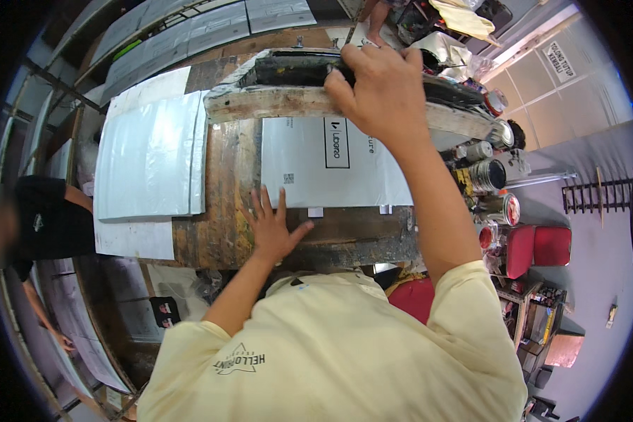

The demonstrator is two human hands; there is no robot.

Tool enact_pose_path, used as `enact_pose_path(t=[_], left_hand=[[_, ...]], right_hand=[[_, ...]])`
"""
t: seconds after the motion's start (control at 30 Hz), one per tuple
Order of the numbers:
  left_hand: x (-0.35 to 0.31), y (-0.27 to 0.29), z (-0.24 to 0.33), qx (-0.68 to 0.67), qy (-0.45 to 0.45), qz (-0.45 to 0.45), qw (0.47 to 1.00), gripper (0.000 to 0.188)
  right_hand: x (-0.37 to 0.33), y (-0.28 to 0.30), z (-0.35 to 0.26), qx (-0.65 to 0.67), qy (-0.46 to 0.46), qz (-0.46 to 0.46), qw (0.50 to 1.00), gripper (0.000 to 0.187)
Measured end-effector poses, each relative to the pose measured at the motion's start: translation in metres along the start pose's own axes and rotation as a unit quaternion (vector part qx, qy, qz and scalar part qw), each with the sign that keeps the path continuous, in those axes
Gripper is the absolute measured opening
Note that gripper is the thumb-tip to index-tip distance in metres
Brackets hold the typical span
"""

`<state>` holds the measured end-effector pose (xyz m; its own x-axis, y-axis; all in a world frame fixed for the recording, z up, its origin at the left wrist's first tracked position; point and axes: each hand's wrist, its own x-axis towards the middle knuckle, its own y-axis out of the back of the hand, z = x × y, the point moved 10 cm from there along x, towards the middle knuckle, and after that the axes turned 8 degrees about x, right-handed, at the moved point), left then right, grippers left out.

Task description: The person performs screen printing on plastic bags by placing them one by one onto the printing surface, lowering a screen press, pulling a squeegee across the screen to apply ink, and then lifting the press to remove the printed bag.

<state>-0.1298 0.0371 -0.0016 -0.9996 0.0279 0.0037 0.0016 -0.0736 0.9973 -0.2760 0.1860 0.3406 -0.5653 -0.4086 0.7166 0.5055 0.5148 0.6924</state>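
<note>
A wooden-edged printing screen (281, 105), stained with black ink, stands raised and tilted over the far part of the table. My right hand (380, 91) is closed over it, thumb and fingers curled onto its dark inner side. Under the screen lies a flat white plastic bag (295, 165) with black print; its far part is hidden by the screen. My left hand (271, 228) is open with fingers spread, holding nothing. Its fingertips are at the bag's near left corner, and the palm is over the worn wooden tabletop (221, 183).
To the left lies a stack of white bags (148, 155). Ink cans (489, 174) line the right side, beside red chairs (520, 250). Racks (56, 81) holding white sheets stand at the left and far side. Another person (53, 218) is at the left; someone's leg (376, 24) shows beyond the table.
</note>
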Motion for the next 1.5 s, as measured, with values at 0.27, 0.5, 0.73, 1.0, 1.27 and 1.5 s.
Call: enact_pose_path(t=[0.27,0.5,0.73,1.0,1.27,1.5], left_hand=[[-0.008,-0.047,0.002,-0.016,0.059,-0.121,0.991,0.117],[0.063,0.059,0.011,-0.232,0.047,0.085,0.968,0.056],[0.046,0.09,-0.035,-0.378,0.135,0.262,0.877,0.028],[-0.014,0.075,-0.245,-0.482,0.297,0.217,0.796,0.047],[-0.067,0.078,-0.468,-0.451,0.288,0.24,0.81,0.062],[-0.102,0.115,-0.606,-0.104,0.338,0.273,0.895,0.055]], right_hand=[[0.061,-0.004,0.027,0.006,-0.021,-0.037,0.999,0.039],[0.101,-0.008,0.047,0.046,-0.038,-0.075,0.995,0.039],[0.093,-0.007,0.038,0.012,-0.029,-0.069,0.997,0.041],[0.064,-0.006,0.029,-0.011,-0.052,-0.069,0.996,0.043],[0.041,-0.006,0.008,-0.016,-0.066,-0.094,0.993,0.04],[0.029,-0.002,0.004,-0.022,-0.061,-0.088,0.994,0.039]])
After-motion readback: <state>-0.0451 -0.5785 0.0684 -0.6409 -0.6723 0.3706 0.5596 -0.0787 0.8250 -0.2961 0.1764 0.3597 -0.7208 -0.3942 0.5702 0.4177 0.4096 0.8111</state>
